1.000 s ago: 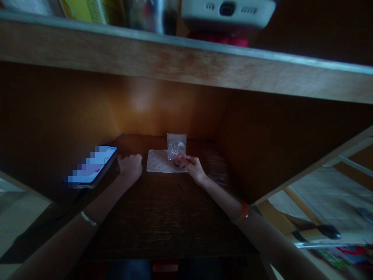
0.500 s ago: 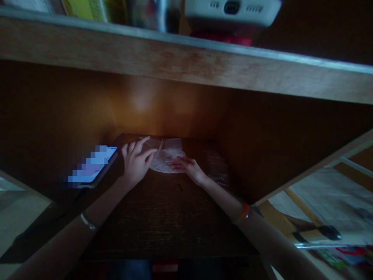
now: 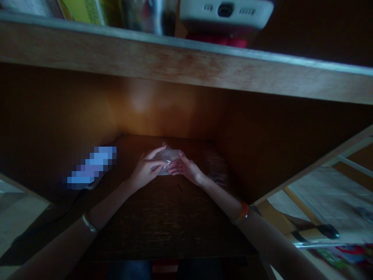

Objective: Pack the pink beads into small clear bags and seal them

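In the head view, a thin clear plastic bag (image 3: 166, 156) lies crumpled between my hands near the back of the dark wooden desk top. My left hand (image 3: 147, 168) is at its left side; a thumb and finger pinch its near part while another finger stretches over the top. My right hand (image 3: 188, 168) grips the bag's right side, thumb above and fingers curled below. Glare and the fingers hide the bag's opening and anything inside.
Left of my hands a lit phone (image 3: 91, 169) leans by the side wall, its screen blurred out. More clear plastic packets (image 3: 215, 167) lie on the right. A thick shelf edge (image 3: 186, 62) crosses above, bearing a white device (image 3: 227, 15).
My left hand has moved right and onto the plastic. My right hand has turned and closed on it. The plastic, spread flat before, is now bunched up between them.
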Demonstrator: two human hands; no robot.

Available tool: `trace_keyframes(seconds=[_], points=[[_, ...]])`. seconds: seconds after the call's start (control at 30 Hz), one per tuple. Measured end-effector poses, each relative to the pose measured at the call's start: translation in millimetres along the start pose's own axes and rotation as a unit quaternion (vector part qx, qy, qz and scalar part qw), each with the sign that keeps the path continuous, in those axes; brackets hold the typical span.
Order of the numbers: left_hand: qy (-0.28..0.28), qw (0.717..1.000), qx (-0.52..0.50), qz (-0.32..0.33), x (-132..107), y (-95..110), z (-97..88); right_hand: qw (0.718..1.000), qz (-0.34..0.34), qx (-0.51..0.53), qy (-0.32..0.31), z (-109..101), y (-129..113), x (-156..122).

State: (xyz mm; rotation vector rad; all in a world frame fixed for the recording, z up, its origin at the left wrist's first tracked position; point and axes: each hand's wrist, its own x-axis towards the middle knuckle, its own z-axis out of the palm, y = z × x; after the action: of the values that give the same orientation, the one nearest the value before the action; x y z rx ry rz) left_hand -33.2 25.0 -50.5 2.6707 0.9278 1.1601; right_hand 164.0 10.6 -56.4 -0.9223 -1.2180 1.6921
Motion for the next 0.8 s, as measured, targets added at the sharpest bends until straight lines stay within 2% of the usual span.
trace_keyframes(seconds=[0.13,0.23,0.3,0.33,0.37,0.43,0.47,0.53,0.7,0.8], points=[[-0.003,1.000,-0.028,-0.002,0,3,2.5,0.999,-0.040,-0.018,0.029,0,6,-1],[0.078,0.994,-0.054,-0.056,2,5,5.0,0.997,-0.055,-0.014,0.051,-1,10,1],[0.138,0.978,-0.095,-0.124,3,5,7.5,0.996,-0.062,-0.005,0.059,-2,11,3],[0.150,0.966,-0.127,-0.168,4,4,8.8,0.996,-0.066,-0.002,0.062,-2,11,4],[0.145,0.951,-0.166,-0.215,5,4,10.2,0.996,-0.069,-0.001,0.063,-1,10,4],[0.096,0.912,-0.259,-0.302,7,5,12.7,0.995,-0.073,-0.007,0.067,1,8,3],[0.064,0.893,-0.304,-0.327,8,6,13.7,0.995,-0.074,-0.013,0.068,2,7,2],[0.026,0.865,-0.373,-0.335,9,9,15.0,0.995,-0.075,-0.030,0.064,4,5,0],[-0.010,0.840,-0.421,-0.342,7,19,14.4,0.991,-0.091,-0.067,0.073,4,6,-1],[-0.051,0.849,-0.400,-0.342,5,19,14.2,0.985,-0.112,-0.079,0.108,2,9,2]])
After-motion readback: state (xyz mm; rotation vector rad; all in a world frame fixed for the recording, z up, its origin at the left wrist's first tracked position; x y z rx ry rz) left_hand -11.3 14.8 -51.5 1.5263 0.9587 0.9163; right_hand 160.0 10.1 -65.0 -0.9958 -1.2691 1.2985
